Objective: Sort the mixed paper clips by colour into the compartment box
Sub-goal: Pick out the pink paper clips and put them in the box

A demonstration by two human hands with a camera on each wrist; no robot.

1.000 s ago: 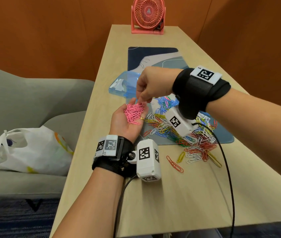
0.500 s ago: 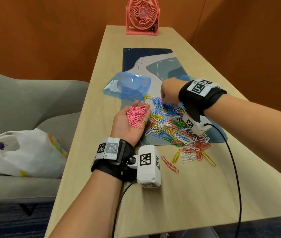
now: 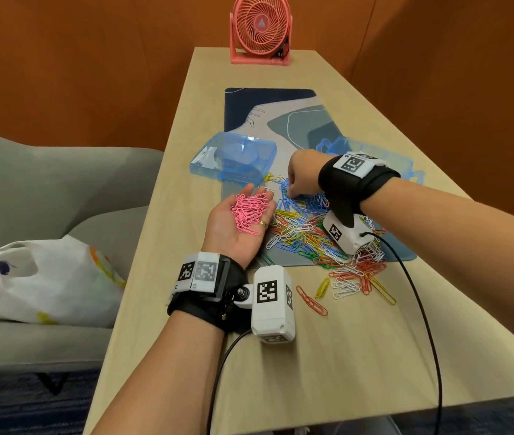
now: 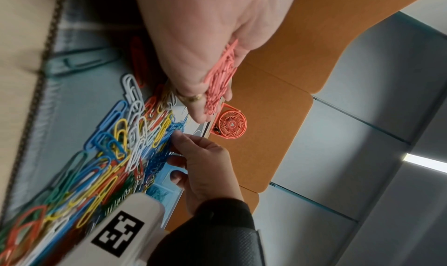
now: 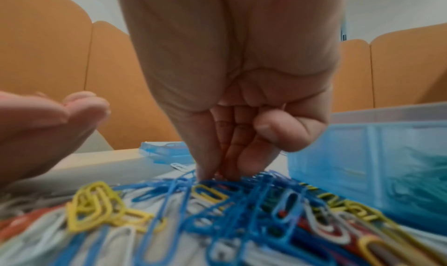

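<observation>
My left hand (image 3: 225,229) lies palm up at the mat's left edge, fingers relaxed, carrying a heap of pink paper clips (image 3: 251,211); the left wrist view shows the same pink clips (image 4: 220,75). The mixed pile of clips (image 3: 305,233) covers the mat beside it. My right hand (image 3: 302,175) reaches down into the blue clips at the pile's far end. Its thumb and fingertips (image 5: 205,171) pinch together among those clips; which clip they hold is hidden. The blue compartment box (image 3: 401,163) stands behind my right wrist, partly hidden.
The box's clear blue lid (image 3: 233,158) lies at the mat's left edge. A pink fan (image 3: 260,29) stands at the table's far end. A few loose clips (image 3: 312,299) lie on bare wood near the front. A white bag (image 3: 45,277) sits on the grey sofa, left.
My right hand has left the spot above my left palm, moved right and away, and dropped its fingertips into the blue clips. The left hand stayed still with the pink clips.
</observation>
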